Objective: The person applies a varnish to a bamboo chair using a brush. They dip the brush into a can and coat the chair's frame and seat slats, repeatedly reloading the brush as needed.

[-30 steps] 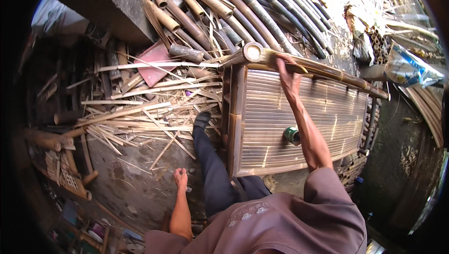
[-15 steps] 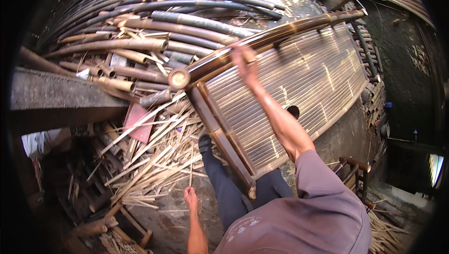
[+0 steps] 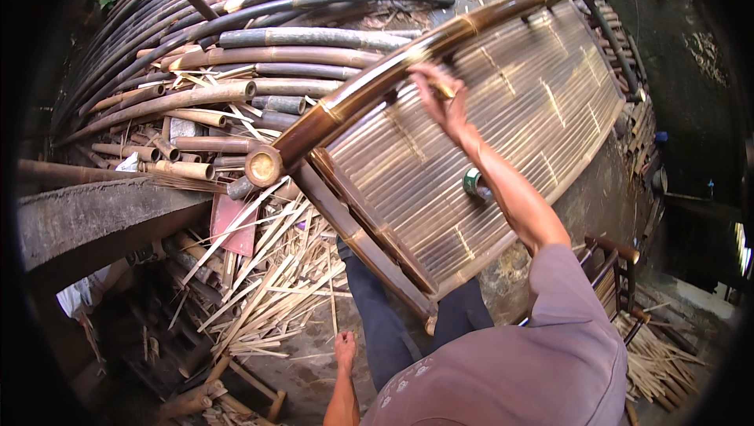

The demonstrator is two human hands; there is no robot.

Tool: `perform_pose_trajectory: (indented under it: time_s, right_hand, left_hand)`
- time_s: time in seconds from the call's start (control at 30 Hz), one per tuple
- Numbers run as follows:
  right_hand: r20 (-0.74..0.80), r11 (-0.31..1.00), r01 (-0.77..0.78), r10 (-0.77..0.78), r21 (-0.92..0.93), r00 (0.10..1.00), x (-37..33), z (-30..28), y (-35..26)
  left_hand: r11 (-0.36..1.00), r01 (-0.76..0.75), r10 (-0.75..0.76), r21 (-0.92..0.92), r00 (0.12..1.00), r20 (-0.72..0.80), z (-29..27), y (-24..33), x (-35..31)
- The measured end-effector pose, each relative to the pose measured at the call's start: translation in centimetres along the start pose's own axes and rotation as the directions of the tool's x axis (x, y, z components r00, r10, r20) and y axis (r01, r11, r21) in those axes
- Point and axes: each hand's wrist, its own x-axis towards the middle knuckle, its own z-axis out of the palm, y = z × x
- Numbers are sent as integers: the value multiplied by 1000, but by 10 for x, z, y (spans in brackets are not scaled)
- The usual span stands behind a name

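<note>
My right hand (image 3: 446,102) is closed around a brush with a yellowish wooden handle (image 3: 445,90). It works at the thick, glossy brown bamboo pole (image 3: 369,84) that forms the long rail of a bamboo bench; the brush's working end is blurred and partly hidden. Thin slats make up the bench's seat (image 3: 503,104). On those slats, beside my right forearm, stands a green can (image 3: 473,182), partly covered by the arm. My left hand (image 3: 344,350) hangs low, left of my legs, with its fingers curled and nothing visible in them.
Split bamboo strips (image 3: 267,292) litter the floor at left, around a reddish board (image 3: 233,226). Behind the bench lie many long bamboo poles (image 3: 306,38). A concrete ledge (image 3: 102,206) juts in at far left. A small bamboo frame (image 3: 609,269) stands at right.
My right hand has moved rightward along the rail with the brush. The view has shifted, and the green can now shows more clearly beside my forearm. My left hand stays low and closed.
</note>
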Motion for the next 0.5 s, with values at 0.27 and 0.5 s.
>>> perform_pose_trajectory:
  time_s: [0.27,0.5]
  right_hand:
    - [-95,836,-530,545,142,833,-124,-153,23]
    - [-46,809,-585,583,-61,811,-228,-166,87]
  left_hand:
    - [931,-355,351,84,934,64,43,64,36]
    - [876,-431,416,216,902,110,86,99,27]
